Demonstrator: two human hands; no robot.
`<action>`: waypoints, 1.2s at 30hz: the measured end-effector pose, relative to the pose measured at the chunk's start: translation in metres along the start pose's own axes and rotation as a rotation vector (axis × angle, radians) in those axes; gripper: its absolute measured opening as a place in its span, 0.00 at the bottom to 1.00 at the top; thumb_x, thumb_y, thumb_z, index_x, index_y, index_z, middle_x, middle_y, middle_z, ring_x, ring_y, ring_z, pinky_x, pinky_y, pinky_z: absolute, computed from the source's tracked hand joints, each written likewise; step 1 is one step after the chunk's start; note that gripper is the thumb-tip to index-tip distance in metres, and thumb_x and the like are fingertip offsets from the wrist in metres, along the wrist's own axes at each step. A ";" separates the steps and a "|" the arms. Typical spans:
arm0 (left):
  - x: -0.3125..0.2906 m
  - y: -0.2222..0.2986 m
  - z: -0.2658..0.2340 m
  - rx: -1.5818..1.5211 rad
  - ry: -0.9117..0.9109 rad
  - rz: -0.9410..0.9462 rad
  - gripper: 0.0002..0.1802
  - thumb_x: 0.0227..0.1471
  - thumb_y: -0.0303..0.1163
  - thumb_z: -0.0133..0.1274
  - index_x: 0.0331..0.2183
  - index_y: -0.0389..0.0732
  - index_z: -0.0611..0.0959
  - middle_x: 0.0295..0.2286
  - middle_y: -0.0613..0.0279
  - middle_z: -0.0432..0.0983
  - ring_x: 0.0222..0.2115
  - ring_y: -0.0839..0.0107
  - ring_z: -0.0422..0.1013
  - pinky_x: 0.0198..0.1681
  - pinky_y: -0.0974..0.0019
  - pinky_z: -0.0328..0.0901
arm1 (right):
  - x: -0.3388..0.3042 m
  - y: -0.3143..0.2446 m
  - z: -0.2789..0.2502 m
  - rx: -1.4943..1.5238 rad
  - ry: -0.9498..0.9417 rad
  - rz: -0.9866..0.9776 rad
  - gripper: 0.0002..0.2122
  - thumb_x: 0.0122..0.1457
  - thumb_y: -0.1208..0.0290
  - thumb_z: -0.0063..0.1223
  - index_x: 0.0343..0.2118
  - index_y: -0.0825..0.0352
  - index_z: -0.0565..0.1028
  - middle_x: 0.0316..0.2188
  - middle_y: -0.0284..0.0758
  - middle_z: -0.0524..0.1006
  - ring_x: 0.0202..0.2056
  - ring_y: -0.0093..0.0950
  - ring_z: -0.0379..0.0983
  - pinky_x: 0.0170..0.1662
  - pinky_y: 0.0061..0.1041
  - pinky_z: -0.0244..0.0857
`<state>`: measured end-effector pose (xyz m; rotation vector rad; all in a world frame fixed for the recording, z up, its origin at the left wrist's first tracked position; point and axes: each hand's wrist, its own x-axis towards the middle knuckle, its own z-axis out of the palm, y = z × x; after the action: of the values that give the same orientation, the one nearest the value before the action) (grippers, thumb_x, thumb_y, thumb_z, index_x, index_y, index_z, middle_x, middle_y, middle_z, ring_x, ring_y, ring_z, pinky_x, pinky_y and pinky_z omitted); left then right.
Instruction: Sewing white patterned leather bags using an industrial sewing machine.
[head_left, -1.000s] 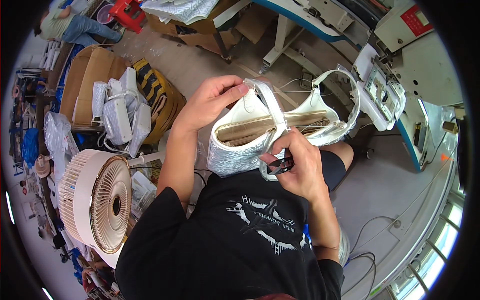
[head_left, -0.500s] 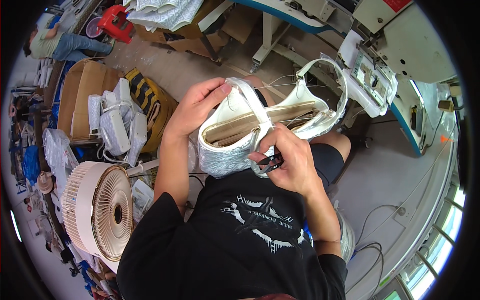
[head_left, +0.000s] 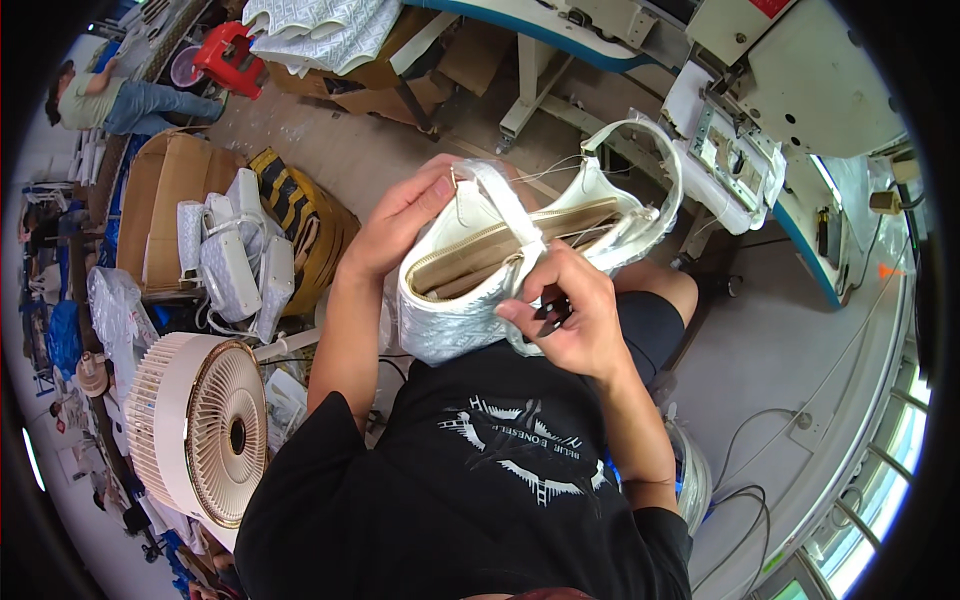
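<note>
A white patterned handbag (head_left: 450, 325) rests on my lap, its zipped top gaping on a beige lining (head_left: 475, 262). My left hand (head_left: 405, 215) grips the bag's left end beside a strap base, thumb on top and fingers behind. Clear film wraps parts of the white handles (head_left: 500, 198). At the bag's near edge, by the other strap base, is my right hand (head_left: 580, 310), closed around small black thread snips (head_left: 552, 314). Its thumb and forefinger are at the strap, and whether they pinch it is unclear. Loose pale threads trail from the far handle.
A sewing machine (head_left: 735, 165) on a blue-edged table stands at upper right. To my left are a beige fan (head_left: 200, 430), more white bags (head_left: 235, 255) and a cardboard box (head_left: 165, 210). White patterned pieces (head_left: 325, 35) lie stacked ahead. Another person (head_left: 120, 100) is at far left.
My right hand has shifted slightly, its fingers drawing in and the snips turning in the palm. The bag has tilted a little; my left hand keeps its hold.
</note>
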<state>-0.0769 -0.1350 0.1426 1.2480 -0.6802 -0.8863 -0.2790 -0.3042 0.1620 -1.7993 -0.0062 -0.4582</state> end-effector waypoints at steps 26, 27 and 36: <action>0.058 0.053 0.022 0.984 0.203 0.019 0.14 0.61 0.36 0.59 0.35 0.33 0.85 0.24 0.48 0.79 0.25 0.55 0.76 0.31 0.58 0.67 | -0.003 0.051 -0.058 0.048 0.109 0.266 0.16 0.72 0.69 0.52 0.57 0.71 0.73 0.48 0.32 0.79 0.35 0.13 0.72 0.33 0.16 0.66; 0.056 0.053 0.025 0.992 0.185 0.002 0.14 0.61 0.36 0.59 0.35 0.33 0.85 0.24 0.51 0.79 0.24 0.62 0.73 0.30 0.61 0.65 | -0.004 0.044 -0.061 0.095 0.096 0.365 0.16 0.71 0.70 0.52 0.58 0.72 0.73 0.50 0.33 0.79 0.38 0.14 0.72 0.37 0.16 0.68; 0.053 0.040 0.030 0.897 0.066 0.044 0.12 0.62 0.33 0.57 0.39 0.32 0.84 0.24 0.59 0.79 0.24 0.76 0.70 0.30 0.68 0.64 | -0.020 0.044 -0.067 0.005 0.088 0.335 0.15 0.69 0.74 0.55 0.56 0.74 0.74 0.55 0.37 0.78 0.44 0.18 0.73 0.50 0.21 0.68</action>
<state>-0.0671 -0.1928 0.1867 2.0289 -1.1039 -0.4885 -0.3075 -0.3747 0.1283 -1.7311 0.3495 -0.2956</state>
